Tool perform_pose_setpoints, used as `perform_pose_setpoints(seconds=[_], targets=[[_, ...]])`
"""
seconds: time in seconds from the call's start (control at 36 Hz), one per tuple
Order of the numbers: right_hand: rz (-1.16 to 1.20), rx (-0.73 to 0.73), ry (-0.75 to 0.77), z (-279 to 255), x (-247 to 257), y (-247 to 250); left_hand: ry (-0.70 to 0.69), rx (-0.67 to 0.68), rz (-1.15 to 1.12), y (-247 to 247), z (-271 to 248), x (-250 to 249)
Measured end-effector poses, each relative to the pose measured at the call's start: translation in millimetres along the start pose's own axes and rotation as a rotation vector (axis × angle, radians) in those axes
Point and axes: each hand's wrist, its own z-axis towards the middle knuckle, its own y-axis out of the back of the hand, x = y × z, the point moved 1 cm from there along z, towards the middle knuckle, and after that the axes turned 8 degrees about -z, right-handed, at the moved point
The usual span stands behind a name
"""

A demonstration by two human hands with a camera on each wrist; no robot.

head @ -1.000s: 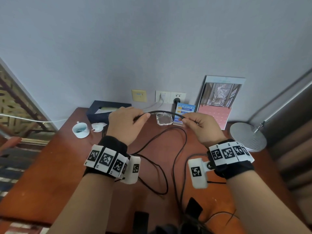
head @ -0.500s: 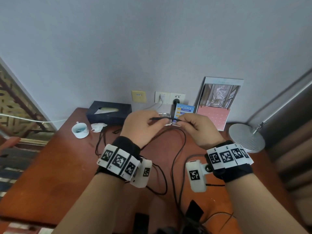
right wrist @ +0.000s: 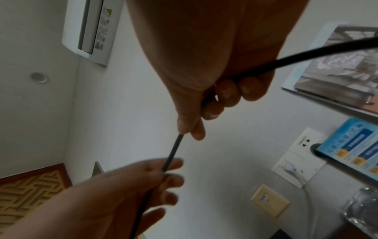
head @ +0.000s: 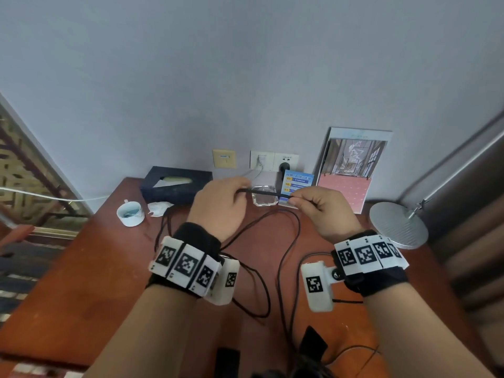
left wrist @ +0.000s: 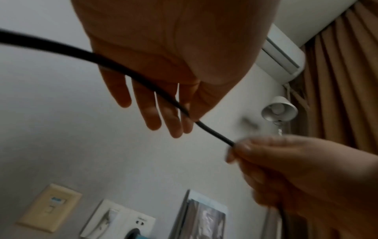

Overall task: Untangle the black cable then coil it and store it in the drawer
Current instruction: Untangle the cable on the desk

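Both hands hold the black cable [head: 263,192] taut above the worktop [head: 81,268], right hand [head: 324,211] pinching, left hand [head: 221,205] only loosely closed (fingers nearly straight), so it may slip and re-tangle below.

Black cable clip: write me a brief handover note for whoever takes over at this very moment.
Left hand: thumb and forefinger pinch the black cable; the other fingers are straight.
Right hand: pinches the same cable a little further along.
A short run is held straight between the hands, above the wooden table. The rest lies in loose crossing loops on the table below.
Done: one short stretch straightened.
Left: work along the remaining loops, coil the cable, put it in the drawer. No drawer is in view.
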Motion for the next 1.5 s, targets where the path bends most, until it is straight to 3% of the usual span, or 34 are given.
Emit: perform_pose_setpoints(seconds=[0.14, 0.42, 0.78, 0.92, 1.03, 1.19, 1.33, 1.5], targets=[[-0.015, 0.042, 0.06, 6.1, 13.9, -7.8, -0.085, 0.145, 0.1, -26.7, -10.2, -34.9], [0.116, 0.128, 0.082, -1.0, 19.1, -3.0, -0.1, 0.217, -0.003, -28.7, -8.3, -33.1], [0.127, 0.097, -0.077, -3.6, -5.7, 15.2, 0.09, -0.062, -0.201, 2.2, -3.7, -1.4], [0.303, 0.098, -0.203, -3.3, -10.8, 6.2, 0.107, -0.068, -0.235, 1.2, -3.8, 1.1], [0.419, 0.101, -0.221, 2.3, 5.1, -4.7, 0.084, -0.114, -0.373, -9.1, -6.9, -9.7], [0.596, 0.082, -0.276, 8.2, 16.7, -9.6, 0.097, -0.048, -0.478, -25.3, -10.0, -23.0], [0.695, 0.047, -0.231, 9.2, 30.7, -4.0, 0.114, 0.006, -0.478, -31.2, -13.5, -26.6], [0.596, -0.092, -0.139, 9.4, 38.1, -6.8, 0.111, 0.027, -0.502, -34.3, -14.2, -37.6]])
